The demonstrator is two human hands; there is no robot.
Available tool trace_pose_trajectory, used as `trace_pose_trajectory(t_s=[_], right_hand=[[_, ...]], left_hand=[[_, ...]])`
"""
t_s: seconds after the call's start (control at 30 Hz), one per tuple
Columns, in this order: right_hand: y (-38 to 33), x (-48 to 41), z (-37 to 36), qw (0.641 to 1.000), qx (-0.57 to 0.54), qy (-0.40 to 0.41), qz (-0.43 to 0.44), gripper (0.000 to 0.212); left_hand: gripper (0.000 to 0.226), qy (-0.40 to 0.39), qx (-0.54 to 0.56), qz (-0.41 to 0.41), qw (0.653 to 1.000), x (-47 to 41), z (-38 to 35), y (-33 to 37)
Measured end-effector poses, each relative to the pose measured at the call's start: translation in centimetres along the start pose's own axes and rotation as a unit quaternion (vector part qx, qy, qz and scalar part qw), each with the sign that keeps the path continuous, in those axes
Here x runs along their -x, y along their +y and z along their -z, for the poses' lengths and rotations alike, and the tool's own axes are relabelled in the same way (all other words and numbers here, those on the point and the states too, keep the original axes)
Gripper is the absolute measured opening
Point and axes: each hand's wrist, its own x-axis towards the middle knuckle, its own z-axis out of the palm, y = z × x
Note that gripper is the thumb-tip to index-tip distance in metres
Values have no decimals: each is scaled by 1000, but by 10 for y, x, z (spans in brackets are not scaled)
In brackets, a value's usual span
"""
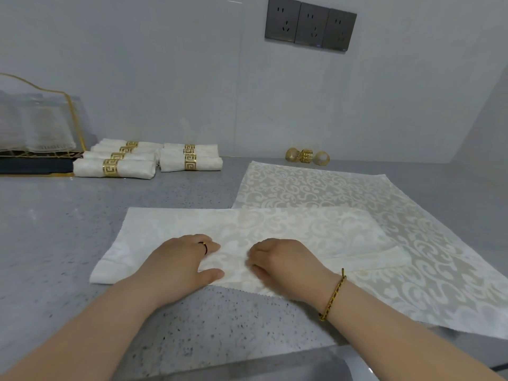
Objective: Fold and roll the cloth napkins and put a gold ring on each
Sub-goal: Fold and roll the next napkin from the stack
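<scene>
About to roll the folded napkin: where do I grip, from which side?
Probably the folded napkin's near long edge, from the front, fingers pinching either side of centre: it lies flat as a wide strip, that edge free on the counter.

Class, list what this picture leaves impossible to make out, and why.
Head view only:
Right hand fingertips: curled under its knuckles, so its grip on the folded napkin is unclear.
Wire rack: cut off by the left edge; contents blurred.
Loose gold rings: too small to read their pattern.
Rear rolled napkins: hidden behind front ones.
</scene>
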Motion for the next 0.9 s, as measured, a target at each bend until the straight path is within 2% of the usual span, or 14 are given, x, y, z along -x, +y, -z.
trace_pose_trajectory(t_s=[0.07, 0.17, 0.2, 0.23, 0.3, 0.37, 0.5, 0.6, 0.67, 0.77, 0.9], right_hand=[[1, 0, -1, 999, -17, 18, -26, 17], [0, 4, 3, 996, -57, 51, -40, 28], [-2, 6, 6, 995, -71, 50, -42, 27], [-3, 8, 8, 994, -79, 56, -39, 26], [-6, 10, 9, 994, -81, 61, -32, 26], [-8, 13, 7, 995, -82, 47, -30, 26], [-11, 15, 7, 993, -111, -2, -45, 33], [-13, 9, 20, 985, -141, -37, -94, 35], [-11, -3, 27, 971, -175, -35, -156, 27], [0, -34, 27, 953, -194, -3, -233, 30], [28, -60, -3, 931, -164, -97, -313, 44]], left_hand=[[69, -2, 0, 3, 1000, 2, 0, 0], [115, -3, 11, 17, 1000, 9, 6, 4], [113, 10, 12, 18, 1000, 9, 8, 6], [102, 30, 11, 16, 999, 8, 11, 8], [66, 58, -3, 16, 998, -3, 16, 13], [52, 54, -13, 27, 998, -19, 19, 17], [57, -1, -28, 54, 998, -49, 8, 18], [58, -34, -16, 69, 997, -58, -5, 11], [58, -46, -9, 76, 996, -58, -11, 8], [57, -41, -8, 82, 996, -57, -14, 6], [54, -36, -7, 84, 996, -57, -14, 6]])
